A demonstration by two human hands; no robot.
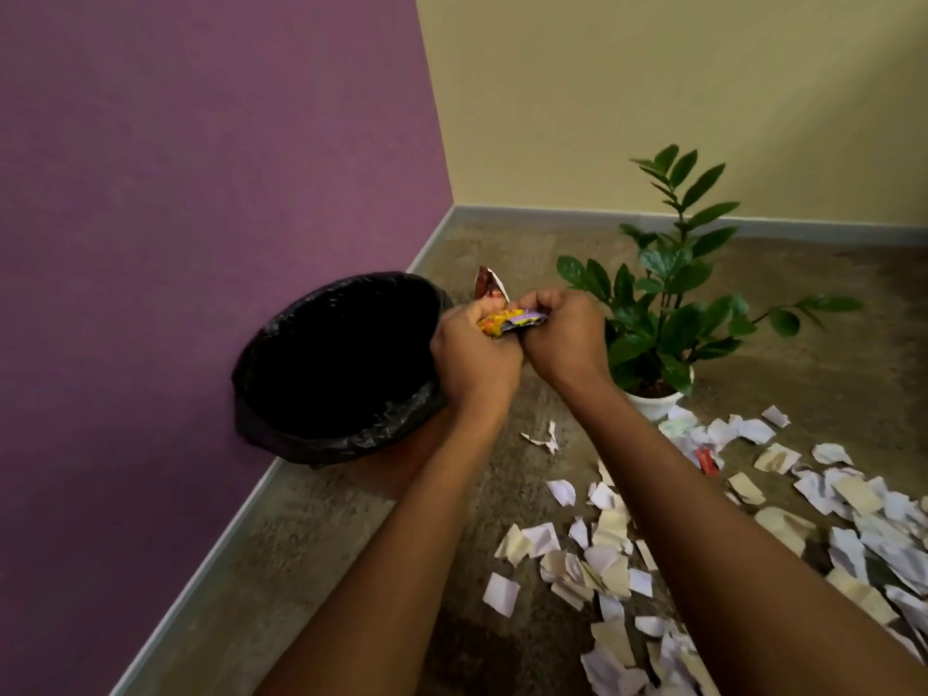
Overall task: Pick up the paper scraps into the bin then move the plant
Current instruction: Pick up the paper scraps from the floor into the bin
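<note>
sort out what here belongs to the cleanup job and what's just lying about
Job things: paper scraps on the floor; black-lined bin; potted plant; colourful wrapper held by left hand and right hand.

Just lying about: small red item among the scraps.

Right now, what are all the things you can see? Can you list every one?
bin: one, lined with a black bag, on the floor against the purple wall
plant: one, green leaves, in a white pot, on the floor right of the hands
paper scraps: too many to count, white and beige, scattered on the floor at lower right
red scrap: one, among the papers near the pot
colourful wrapper: one, yellow and purple, held between both hands beside the bin
left hand: grips the wrapper
right hand: grips the wrapper
</note>
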